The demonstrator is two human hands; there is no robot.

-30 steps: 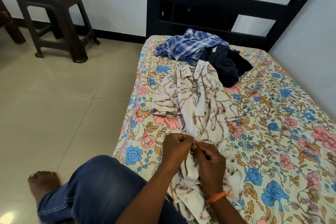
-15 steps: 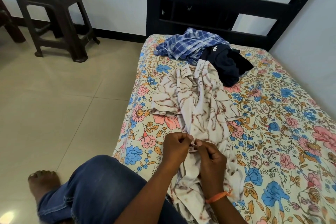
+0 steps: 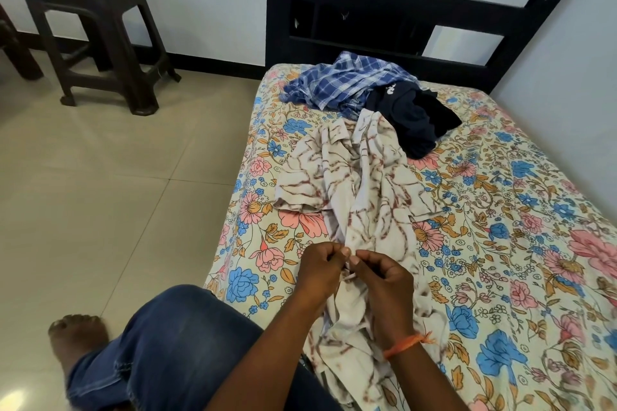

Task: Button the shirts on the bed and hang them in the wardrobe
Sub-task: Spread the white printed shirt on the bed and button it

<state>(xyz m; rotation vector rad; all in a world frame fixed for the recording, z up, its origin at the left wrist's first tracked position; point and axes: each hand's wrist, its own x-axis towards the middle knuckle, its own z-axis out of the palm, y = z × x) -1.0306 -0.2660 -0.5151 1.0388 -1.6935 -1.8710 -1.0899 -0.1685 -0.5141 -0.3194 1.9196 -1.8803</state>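
1. Floral sheet covers the bed [image 3: 500,243], which carries all the shirts; no wardrobe is in view.
2. The cream shirt [image 3: 360,183] lies lengthwise down the bed toward the person; a plaid shirt [image 3: 347,83] and a dark garment [image 3: 414,117] are heaped beyond its collar.
3. To button well, I'd keep both front edges overlapped and taut, then tilt the button through its hole.
4. The left hand [image 3: 320,270] has its fingers curled tight, pinching the front edge.
5. The right hand [image 3: 384,277] pinches the opposite edge, fingertips meeting the left's. The button itself is too small to see.
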